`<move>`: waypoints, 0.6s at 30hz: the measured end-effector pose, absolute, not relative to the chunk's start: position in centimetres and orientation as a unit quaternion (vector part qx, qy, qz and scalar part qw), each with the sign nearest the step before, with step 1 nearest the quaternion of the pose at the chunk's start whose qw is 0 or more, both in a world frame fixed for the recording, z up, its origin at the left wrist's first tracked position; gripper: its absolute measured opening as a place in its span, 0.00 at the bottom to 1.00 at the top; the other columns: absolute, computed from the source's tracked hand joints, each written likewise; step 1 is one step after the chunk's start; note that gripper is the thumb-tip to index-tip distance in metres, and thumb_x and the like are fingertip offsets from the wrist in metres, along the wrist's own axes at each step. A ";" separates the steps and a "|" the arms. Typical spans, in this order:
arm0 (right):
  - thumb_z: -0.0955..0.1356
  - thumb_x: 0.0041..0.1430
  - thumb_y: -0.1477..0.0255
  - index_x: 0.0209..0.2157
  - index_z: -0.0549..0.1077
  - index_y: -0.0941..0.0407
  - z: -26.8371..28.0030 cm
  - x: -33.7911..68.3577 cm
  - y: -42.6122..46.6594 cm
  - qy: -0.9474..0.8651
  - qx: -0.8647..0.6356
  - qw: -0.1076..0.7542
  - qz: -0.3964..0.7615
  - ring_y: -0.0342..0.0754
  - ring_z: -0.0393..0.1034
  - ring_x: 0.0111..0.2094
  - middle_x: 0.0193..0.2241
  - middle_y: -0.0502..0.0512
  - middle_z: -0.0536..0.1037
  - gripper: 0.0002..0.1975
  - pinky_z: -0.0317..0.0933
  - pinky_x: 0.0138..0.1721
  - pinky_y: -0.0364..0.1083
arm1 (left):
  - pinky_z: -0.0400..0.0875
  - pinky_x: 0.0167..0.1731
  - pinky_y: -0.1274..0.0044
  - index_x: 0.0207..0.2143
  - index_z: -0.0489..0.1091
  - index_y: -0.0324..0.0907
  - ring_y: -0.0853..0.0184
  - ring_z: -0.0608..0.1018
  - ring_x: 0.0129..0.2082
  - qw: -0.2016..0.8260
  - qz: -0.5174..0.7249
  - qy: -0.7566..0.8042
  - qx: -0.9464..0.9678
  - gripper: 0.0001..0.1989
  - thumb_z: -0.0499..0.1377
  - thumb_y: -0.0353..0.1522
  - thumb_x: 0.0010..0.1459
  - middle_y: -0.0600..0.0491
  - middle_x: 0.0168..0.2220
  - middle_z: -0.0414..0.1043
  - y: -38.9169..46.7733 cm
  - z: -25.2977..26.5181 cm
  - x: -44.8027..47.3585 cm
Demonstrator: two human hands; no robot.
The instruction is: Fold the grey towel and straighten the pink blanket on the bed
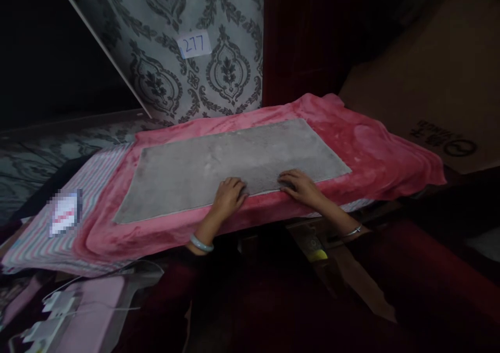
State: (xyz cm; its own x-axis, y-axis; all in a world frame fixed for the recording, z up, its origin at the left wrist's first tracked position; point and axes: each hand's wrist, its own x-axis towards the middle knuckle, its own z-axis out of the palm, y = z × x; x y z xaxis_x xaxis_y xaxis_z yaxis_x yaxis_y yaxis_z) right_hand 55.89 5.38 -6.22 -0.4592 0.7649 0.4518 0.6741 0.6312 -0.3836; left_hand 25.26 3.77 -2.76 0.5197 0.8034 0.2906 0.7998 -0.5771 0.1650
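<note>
A rectangular grey plush cloth (219,160) lies spread flat on a pink blanket (375,145). My left hand (229,197), with a pale bangle on the wrist, is at the middle of the cloth's near edge, fingers bent and closed on it. A short way to the right, my right hand (300,186) has its thumb and curled fingers on the same edge. A thin silver bracelet circles that wrist. The cloth under the fingertips is partly hidden.
Striped fabric (94,186) shows under the blanket at left. Behind is a patterned wall (230,72) with a paper marked 277 (194,44). A large cardboard box (437,82) stands at right. White power strips (52,319) and cords lie at lower left.
</note>
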 end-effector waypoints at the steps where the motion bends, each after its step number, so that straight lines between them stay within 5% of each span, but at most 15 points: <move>1: 0.67 0.66 0.69 0.50 0.79 0.53 -6.2 56.0 5.4 -0.852 -0.423 0.301 0.071 0.58 0.71 0.52 0.50 0.62 0.79 0.13 0.67 0.55 0.60 | 0.71 0.51 0.63 0.50 0.75 0.41 0.55 0.74 0.52 0.001 0.169 0.464 0.870 0.12 0.57 0.34 0.67 0.42 0.51 0.74 3.8 -2.8 25.4; 18: 0.59 0.71 0.77 0.40 0.79 0.55 -6.3 55.8 4.4 -0.851 -0.434 0.285 -0.081 0.56 0.68 0.42 0.37 0.61 0.77 0.17 0.65 0.46 0.53 | 0.73 0.49 0.64 0.51 0.74 0.36 0.56 0.76 0.47 -0.099 0.115 0.455 0.878 0.18 0.50 0.21 0.64 0.41 0.45 0.76 2.8 -2.6 24.7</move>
State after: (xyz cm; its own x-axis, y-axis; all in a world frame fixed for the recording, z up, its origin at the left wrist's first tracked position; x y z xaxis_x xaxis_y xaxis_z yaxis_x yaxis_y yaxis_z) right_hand 55.76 4.39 -6.28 -0.4609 0.6923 0.5553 0.7849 0.6100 -0.1089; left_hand 24.69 2.84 -2.63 0.5599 0.7754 0.2921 0.8211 -0.5665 -0.0700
